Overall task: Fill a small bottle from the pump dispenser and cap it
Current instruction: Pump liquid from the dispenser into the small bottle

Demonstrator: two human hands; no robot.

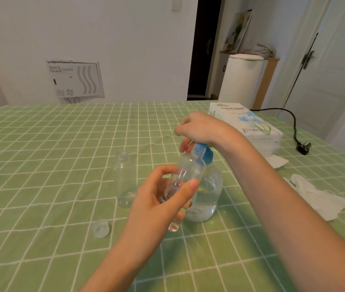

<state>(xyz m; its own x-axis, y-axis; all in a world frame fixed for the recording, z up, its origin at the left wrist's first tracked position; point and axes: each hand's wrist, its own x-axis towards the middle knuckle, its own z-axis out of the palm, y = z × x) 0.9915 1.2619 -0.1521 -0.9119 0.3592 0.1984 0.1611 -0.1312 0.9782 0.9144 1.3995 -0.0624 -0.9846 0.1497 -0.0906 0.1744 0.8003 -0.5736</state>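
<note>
My left hand [159,199] grips a small clear bottle [185,182], tilted with its open mouth up against the blue pump head [204,153] of the clear dispenser [207,194]. A little clear liquid sits in the small bottle's lower end. My right hand [199,128] rests on top of the blue pump head, palm down, fingers curled over it. A second empty clear bottle [124,180] stands upright to the left, uncapped. A clear cap [101,228] lies on the cloth in front of it.
The table wears a green checked cloth [41,165]. A tissue paper pack [249,127] lies at the back right, crumpled tissues [314,194] to the right, and a black cord with plug [303,147] near the right edge.
</note>
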